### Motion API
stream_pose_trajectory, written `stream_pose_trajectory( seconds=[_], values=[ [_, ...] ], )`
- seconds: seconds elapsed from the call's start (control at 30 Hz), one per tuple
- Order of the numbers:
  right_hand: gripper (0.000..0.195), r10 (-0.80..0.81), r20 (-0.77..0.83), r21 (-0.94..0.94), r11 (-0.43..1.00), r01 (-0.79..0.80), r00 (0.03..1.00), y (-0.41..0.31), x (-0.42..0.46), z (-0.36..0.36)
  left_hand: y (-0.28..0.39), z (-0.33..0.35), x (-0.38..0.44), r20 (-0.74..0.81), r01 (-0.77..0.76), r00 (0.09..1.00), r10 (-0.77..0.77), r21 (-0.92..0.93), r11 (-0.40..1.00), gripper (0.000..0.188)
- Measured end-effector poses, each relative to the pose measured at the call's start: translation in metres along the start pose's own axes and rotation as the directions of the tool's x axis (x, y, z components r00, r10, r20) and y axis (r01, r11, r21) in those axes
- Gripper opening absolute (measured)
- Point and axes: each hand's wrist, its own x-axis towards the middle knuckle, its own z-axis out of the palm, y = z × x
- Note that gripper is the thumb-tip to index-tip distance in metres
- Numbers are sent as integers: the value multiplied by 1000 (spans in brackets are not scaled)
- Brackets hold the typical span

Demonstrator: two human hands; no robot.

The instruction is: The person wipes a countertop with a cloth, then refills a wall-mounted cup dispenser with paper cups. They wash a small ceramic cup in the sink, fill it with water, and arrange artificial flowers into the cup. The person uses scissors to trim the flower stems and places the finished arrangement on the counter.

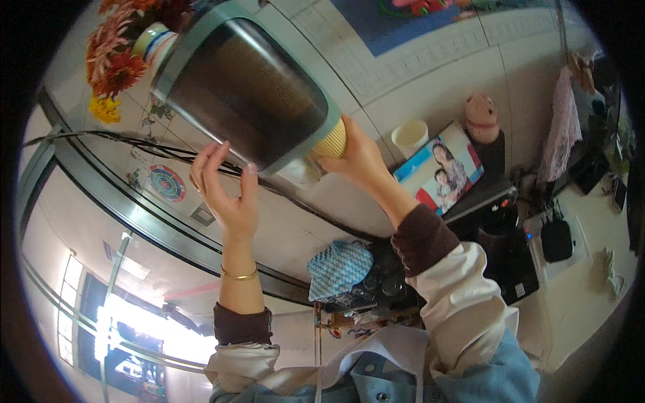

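In front of me is a green-framed container (247, 95) with a dark, see-through front panel, tilted in the view. Its brownish contents are too dim to name. My right hand (355, 151) is closed around a pale yellow ribbed part (331, 141) at the container's lower right end. Whether that part is a knob or a separate piece is hard to tell. My left hand (224, 189), with a gold bracelet (239, 275) on the wrist, has its fingers apart. Its fingertips and thumb rest at or close to the container's lower edge.
Artificial-looking flowers (113, 60) stand in a striped vase (153, 45) by the container. Dark cables (141, 146) run past a metal-framed edge (126, 211). On the right are a cream cup (409, 135), a photo of two people (446, 174), a pink figurine (481, 117) and a checked cloth (338, 267).
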Motion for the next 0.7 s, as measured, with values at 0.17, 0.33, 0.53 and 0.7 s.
stream_pose_trajectory(
  seconds=[0.17, 0.33, 0.53, 0.7],
  values=[
    [70, 94, 72, 54, 994, -98, 993, 2, 2, 0, -5, -10, -6, -22, 74, 997, -74, 31, 997, 37],
    [70, 48, 53, -30, 998, -47, 997, 6, 2, 3, -11, -10, -21, -43, 193, 980, -194, -26, 981, 37],
    [65, 1, 78, 47, 999, -4, 997, -1, 5, 4, -25, 0, -44, -46, 344, 936, -348, -87, 935, 37],
    [63, -29, 118, -68, 997, 37, 993, -5, 9, -3, -24, -1, -32, -117, 346, 927, -357, -104, 932, 37]
  ],
)
